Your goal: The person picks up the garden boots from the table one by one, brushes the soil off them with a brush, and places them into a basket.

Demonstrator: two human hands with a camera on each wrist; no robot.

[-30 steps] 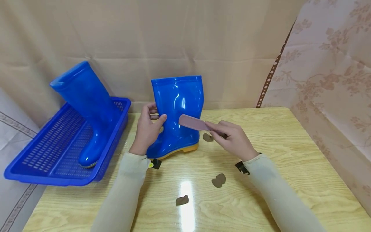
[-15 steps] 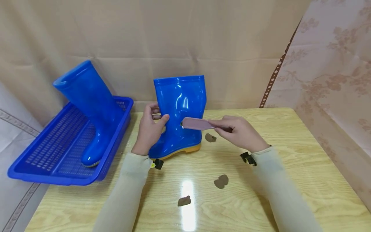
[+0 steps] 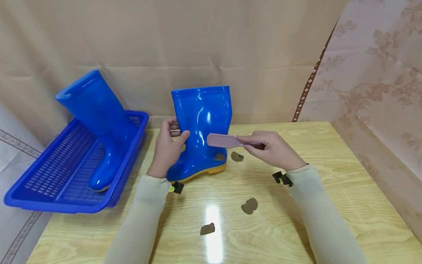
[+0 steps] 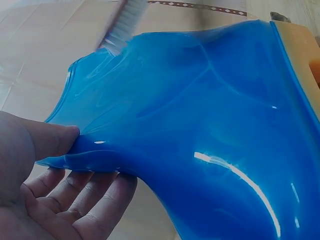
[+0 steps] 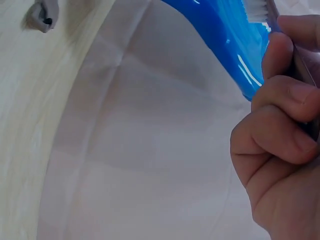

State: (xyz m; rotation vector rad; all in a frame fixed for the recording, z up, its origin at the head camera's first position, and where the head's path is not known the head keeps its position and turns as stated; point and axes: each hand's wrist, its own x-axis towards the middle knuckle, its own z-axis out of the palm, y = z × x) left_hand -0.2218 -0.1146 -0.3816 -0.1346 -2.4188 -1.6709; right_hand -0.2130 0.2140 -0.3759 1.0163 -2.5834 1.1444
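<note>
A glossy blue rain boot [image 3: 201, 110] with a yellow sole stands on the table, toe to the left. My left hand [image 3: 168, 148] grips its shaft from the left; in the left wrist view the thumb lies on the near side and the fingers [image 4: 107, 200] curl behind. My right hand [image 3: 271, 148] holds the handle of a pinkish-purple brush [image 3: 221, 140], its back towards me, in front of the shaft. White bristles [image 5: 257, 10] show in the right wrist view. A brown patch [image 3: 219, 157] shows over the boot's heel; whether it touches the boot I cannot tell.
A blue perforated plastic basket [image 3: 113, 198] at left holds a second blue boot [image 3: 99, 106], leaning left. Several flat brown pieces, including one brown piece [image 3: 249, 206] at front, lie on the wooden table [image 3: 290, 234]. A beige curtain [image 3: 263, 66] hangs behind.
The brush has levelled and shifted slightly right and down on the shaft. A dark spot beside its tip half a second ago is gone; a brown patch now shows at the heel.
</note>
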